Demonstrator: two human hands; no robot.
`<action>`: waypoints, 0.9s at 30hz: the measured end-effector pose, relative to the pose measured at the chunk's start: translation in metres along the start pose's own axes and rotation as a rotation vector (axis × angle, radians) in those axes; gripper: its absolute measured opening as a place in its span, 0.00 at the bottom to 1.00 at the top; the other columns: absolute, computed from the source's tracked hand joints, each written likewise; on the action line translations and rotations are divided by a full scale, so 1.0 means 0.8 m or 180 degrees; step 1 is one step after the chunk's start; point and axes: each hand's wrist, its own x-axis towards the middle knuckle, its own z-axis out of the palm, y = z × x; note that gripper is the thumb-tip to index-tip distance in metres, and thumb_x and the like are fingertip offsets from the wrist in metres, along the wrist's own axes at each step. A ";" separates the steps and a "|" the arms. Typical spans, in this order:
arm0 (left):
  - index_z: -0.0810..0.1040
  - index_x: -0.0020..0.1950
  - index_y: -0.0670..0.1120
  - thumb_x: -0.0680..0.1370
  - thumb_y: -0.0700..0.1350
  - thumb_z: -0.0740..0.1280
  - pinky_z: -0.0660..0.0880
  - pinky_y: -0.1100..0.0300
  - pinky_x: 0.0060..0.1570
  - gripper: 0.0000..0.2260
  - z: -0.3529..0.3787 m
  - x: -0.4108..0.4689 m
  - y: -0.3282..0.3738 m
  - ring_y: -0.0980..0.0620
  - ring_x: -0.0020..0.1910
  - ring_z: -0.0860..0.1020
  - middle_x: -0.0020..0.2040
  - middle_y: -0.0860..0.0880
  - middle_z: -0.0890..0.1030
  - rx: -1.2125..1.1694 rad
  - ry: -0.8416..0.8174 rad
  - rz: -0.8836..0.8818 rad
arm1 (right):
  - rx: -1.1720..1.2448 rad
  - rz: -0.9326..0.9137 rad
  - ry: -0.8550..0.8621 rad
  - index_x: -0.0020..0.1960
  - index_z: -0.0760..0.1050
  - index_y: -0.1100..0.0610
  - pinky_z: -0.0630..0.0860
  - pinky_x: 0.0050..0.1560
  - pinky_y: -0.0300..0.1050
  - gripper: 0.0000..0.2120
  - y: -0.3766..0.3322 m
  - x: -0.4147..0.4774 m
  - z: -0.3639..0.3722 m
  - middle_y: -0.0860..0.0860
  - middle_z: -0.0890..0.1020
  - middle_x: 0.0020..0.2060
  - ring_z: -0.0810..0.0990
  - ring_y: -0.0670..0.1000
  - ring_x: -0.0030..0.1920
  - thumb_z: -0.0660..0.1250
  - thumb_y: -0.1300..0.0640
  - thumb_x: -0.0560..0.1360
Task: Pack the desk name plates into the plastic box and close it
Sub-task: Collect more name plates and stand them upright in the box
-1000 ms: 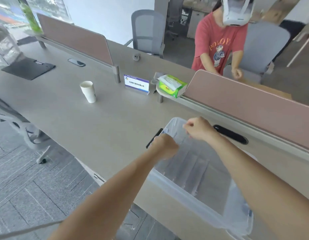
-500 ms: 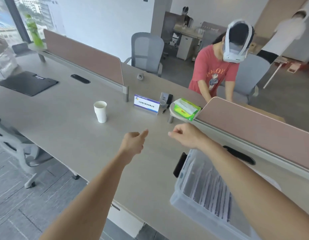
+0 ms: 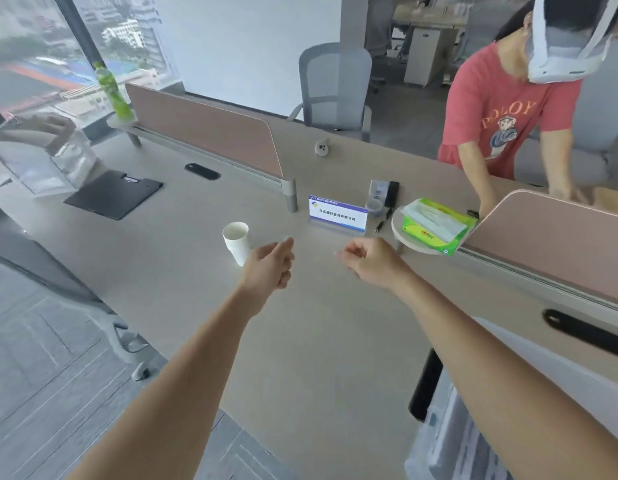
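Both arms reach across the desk [image 3: 182, 271] toward the one desk name plate [image 3: 338, 216] standing upright at twelve o'clock, just beyond the fingertips. The left hand [image 3: 270, 265] is loosely curled with its forefinger out and holds nothing; the right hand [image 3: 369, 262] is half closed, also empty. The plastic box [image 3: 446, 438] sits at five o'clock, under the right forearm (lid state unclear). This looks like the fetching step; next, both hands need to close on the plate's ends, steering clear of the paper cup [image 3: 236, 241] at ten o'clock.
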 end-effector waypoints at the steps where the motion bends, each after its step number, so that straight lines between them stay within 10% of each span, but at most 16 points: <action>1: 0.73 0.36 0.45 0.79 0.51 0.65 0.64 0.60 0.31 0.15 -0.006 0.014 0.001 0.52 0.27 0.66 0.28 0.52 0.68 0.0010 0.0058 0.0005 | 0.0020 0.0027 0.0068 0.41 0.77 0.56 0.71 0.35 0.42 0.14 0.001 0.013 0.003 0.46 0.77 0.31 0.74 0.48 0.33 0.68 0.46 0.75; 10: 0.79 0.45 0.46 0.78 0.52 0.65 0.77 0.54 0.46 0.10 -0.025 0.182 -0.008 0.48 0.37 0.76 0.39 0.48 0.77 -0.0888 0.0456 -0.0351 | 0.0136 0.0505 0.0941 0.53 0.77 0.54 0.69 0.45 0.41 0.11 0.011 0.130 0.016 0.47 0.80 0.48 0.78 0.48 0.47 0.70 0.48 0.74; 22: 0.76 0.43 0.51 0.73 0.57 0.63 0.76 0.52 0.54 0.11 0.032 0.385 -0.038 0.46 0.44 0.76 0.46 0.48 0.80 -0.0243 0.0360 -0.0447 | -0.0061 0.1388 0.1351 0.66 0.73 0.55 0.70 0.55 0.44 0.22 0.082 0.290 0.022 0.51 0.77 0.62 0.76 0.53 0.61 0.64 0.44 0.76; 27: 0.77 0.62 0.48 0.76 0.57 0.63 0.73 0.52 0.60 0.19 0.068 0.437 -0.066 0.48 0.57 0.77 0.60 0.50 0.80 0.0182 0.0385 -0.0471 | -0.0020 0.1653 0.1271 0.45 0.65 0.51 0.63 0.35 0.46 0.11 0.132 0.347 0.034 0.53 0.69 0.46 0.67 0.54 0.43 0.55 0.44 0.75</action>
